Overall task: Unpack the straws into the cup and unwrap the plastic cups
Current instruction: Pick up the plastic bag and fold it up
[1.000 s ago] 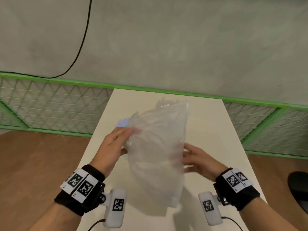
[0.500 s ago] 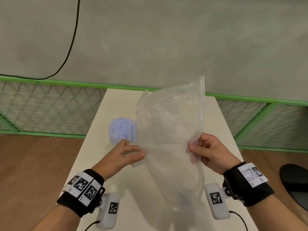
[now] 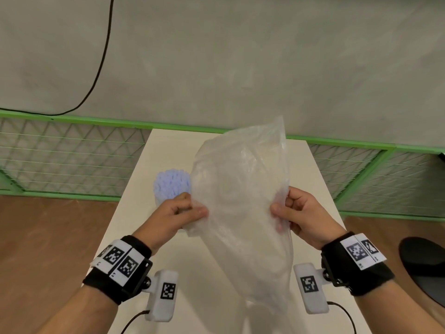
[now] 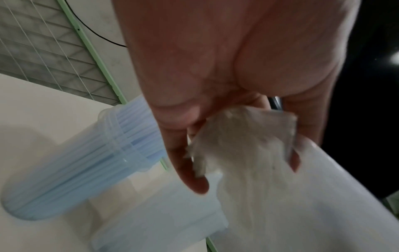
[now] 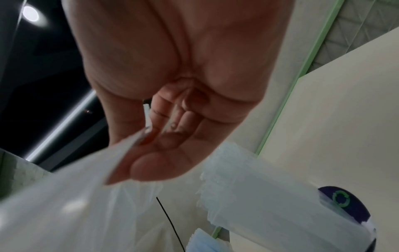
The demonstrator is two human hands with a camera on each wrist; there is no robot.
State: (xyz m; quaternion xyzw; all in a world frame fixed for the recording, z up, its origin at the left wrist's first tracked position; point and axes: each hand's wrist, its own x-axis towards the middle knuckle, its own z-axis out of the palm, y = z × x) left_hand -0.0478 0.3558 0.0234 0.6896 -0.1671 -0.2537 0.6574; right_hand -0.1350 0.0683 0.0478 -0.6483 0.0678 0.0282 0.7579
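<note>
I hold a clear plastic bag [image 3: 240, 201] up over the white table [image 3: 168, 150], spread between both hands. My left hand [image 3: 195, 209] pinches its left edge and my right hand [image 3: 280, 208] pinches its right edge. The wrist views show the film between thumb and fingers of the left hand [image 4: 244, 163] and the right hand [image 5: 138, 153]. A clear cup full of pale blue straws [image 3: 172, 186] stands behind my left hand, upright [image 4: 75, 162]. A stack of clear plastic cups [image 5: 270, 196] with a purple label lies on the table below the bag.
A green-framed mesh fence [image 3: 72, 160] runs behind and beside the table. A black cable [image 3: 101, 63] hangs on the grey wall. A dark round seat [image 3: 423, 268] stands on the wooden floor at the right. Both table sides drop to the floor.
The bag has been lifted and pulled wider. My right hand rose and took its right edge in a pinch. My left hand dropped slightly, uncovering the cup of straws.
</note>
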